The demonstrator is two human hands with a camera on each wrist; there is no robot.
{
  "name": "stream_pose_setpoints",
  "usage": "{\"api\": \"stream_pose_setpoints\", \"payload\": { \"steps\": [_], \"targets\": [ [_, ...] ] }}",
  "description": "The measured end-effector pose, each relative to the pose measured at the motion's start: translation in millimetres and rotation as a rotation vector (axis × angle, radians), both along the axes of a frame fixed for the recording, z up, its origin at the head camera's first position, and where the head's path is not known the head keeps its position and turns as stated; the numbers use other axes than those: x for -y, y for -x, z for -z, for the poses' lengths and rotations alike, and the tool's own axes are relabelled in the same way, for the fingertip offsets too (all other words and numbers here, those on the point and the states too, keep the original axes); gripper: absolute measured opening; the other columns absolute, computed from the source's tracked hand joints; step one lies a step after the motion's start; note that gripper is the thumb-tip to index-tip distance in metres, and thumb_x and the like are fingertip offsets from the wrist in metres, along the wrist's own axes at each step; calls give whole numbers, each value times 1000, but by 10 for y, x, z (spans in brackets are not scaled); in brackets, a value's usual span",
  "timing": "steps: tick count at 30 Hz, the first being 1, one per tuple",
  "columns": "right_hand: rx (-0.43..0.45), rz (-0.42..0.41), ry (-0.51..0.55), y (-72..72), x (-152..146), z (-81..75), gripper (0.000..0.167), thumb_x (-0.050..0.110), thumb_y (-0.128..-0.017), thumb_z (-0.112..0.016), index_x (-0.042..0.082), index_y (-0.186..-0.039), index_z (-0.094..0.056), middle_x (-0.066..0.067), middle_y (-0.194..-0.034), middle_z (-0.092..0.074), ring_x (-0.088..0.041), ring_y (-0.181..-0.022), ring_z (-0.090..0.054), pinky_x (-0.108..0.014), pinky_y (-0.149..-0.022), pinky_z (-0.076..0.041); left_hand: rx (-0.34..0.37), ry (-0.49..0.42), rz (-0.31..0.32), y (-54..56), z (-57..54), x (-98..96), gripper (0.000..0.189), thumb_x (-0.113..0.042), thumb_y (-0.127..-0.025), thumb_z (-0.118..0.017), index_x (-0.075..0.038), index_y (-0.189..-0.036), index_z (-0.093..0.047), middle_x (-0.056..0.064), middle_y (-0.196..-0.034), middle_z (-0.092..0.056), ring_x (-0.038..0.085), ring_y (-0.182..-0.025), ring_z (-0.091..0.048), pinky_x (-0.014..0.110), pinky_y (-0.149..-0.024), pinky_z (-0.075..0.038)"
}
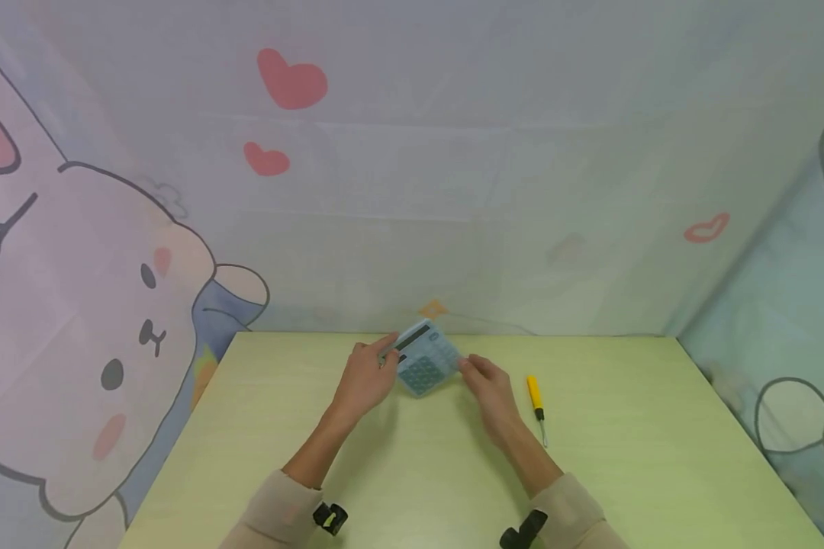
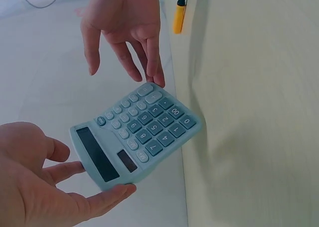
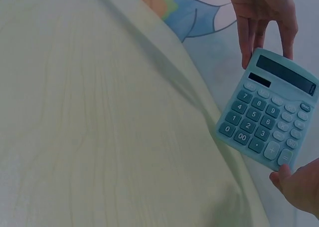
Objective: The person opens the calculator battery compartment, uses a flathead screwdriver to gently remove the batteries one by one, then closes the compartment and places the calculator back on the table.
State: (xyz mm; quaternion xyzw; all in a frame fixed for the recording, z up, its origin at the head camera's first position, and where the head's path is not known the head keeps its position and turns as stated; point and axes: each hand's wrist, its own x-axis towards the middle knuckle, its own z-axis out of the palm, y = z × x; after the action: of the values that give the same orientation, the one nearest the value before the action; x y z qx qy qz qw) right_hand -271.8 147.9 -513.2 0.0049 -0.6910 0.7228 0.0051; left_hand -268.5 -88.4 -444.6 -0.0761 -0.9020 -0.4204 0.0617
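A light-blue calculator [image 1: 431,352] is held up above the table, tilted, its keys and dark display facing the head camera. My left hand [image 1: 369,379] grips it by the display end, with fingers along the edge in the left wrist view. At the opposite corner, by the equals key, my right hand [image 1: 492,394] pinches it; in the right wrist view the thumb [image 3: 284,172] lies on that corner. The calculator's back is hidden. To the right of my right hand, a screwdriver [image 1: 535,395] with a yellow and black handle lies on the table, its metal shaft toward me.
The pale yellow-green table [image 1: 659,442] reaches back to a cloth backdrop [image 1: 494,175] printed with hearts and a rabbit. Dark camera mounts [image 1: 331,518] sit at both sleeves.
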Motion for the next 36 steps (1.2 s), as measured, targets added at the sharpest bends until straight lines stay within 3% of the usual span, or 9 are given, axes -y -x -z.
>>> {"api": "stream_pose_setpoints", "payload": {
  "steps": [2, 5, 8, 12, 20, 24, 27, 30, 36],
  "targets": [
    [0, 2, 1, -7, -10, -4, 72, 39, -106, -66, -8, -155, -43, -26, -157, -49, -44, -142, -51, -55, -122, -34, -5, -12, 4, 9, 7, -10, 45, -25, -111, -47, -12, -151, -61, 15, -97, -61, 34, -101, -59, 46, -78, -44],
    [0, 7, -6, -2, -27, -3, 74, 43, -106, -65, -8, -156, -43, -26, -157, -48, -45, -143, -50, -55, -122, -33, -1, -61, 16, 19, 21, -25, 42, -24, -111, -48, -12, -149, -63, 12, -84, -62, 23, -69, -55, 39, -64, -43],
    [5, 17, -20, -11, -40, -16, 77, 48, -105, -66, -6, -155, -45, -25, -156, -50, -44, -143, -50, -56, -122, -34, -1, -101, 21, 17, 31, -43, 40, -22, -111, -49, -12, -147, -65, 14, -86, -66, 16, -54, -44, 34, -55, -39],
    [5, 25, -40, -31, -51, -30, 79, 52, -104, -65, -5, -155, -46, -25, -155, -50, -43, -143, -50, -57, -121, -34, 3, -128, -4, 2, 51, -81, 39, -23, -111, -49, -12, -144, -67, 15, -101, -67, 15, -56, -47, 34, -56, -41],
    [19, 45, -19, -59, -81, -55, 81, 52, -104, -64, -6, -156, -43, -27, -158, -46, -43, -146, -44, -58, -122, -33, 22, -216, -3, -13, 134, -199, 38, -23, -112, -48, -10, -141, -69, 7, -69, -55, 9, -43, -30, 25, -43, -31],
    [36, 73, -34, -77, -87, -81, 86, 55, -102, -66, -6, -158, -41, -26, -162, -41, -43, -149, -39, -61, -123, -29, 2, -231, 14, -45, 167, -244, 36, -20, -113, -49, -6, -139, -70, 10, -80, -66, 13, -52, -45, 28, -50, -42],
    [43, 83, -37, -89, -78, -101, 89, 57, -101, -67, -5, -158, -40, -25, -163, -39, -42, -150, -38, -62, -123, -27, -18, -250, -17, -71, 179, -271, 36, -19, -113, -50, -3, -139, -68, 16, -114, -73, 23, -83, -69, 39, -72, -58],
    [38, 95, -32, -97, -70, -110, 90, 59, -100, -67, -5, -158, -40, -24, -164, -39, -41, -151, -37, -61, -123, -27, -22, -281, -51, -78, 202, -301, 37, -18, -112, -51, 1, -141, -64, 19, -130, -70, 34, -117, -69, 49, -96, -57],
    [43, 141, -43, -111, -60, -106, 92, 62, -99, -66, -5, -157, -41, -25, -163, -39, -41, -150, -38, -59, -123, -29, 24, -335, -78, -70, 258, -352, 37, -17, -110, -56, 5, -139, -63, 19, -127, -71, 38, -120, -67, 51, -100, -56]
  ]
}}
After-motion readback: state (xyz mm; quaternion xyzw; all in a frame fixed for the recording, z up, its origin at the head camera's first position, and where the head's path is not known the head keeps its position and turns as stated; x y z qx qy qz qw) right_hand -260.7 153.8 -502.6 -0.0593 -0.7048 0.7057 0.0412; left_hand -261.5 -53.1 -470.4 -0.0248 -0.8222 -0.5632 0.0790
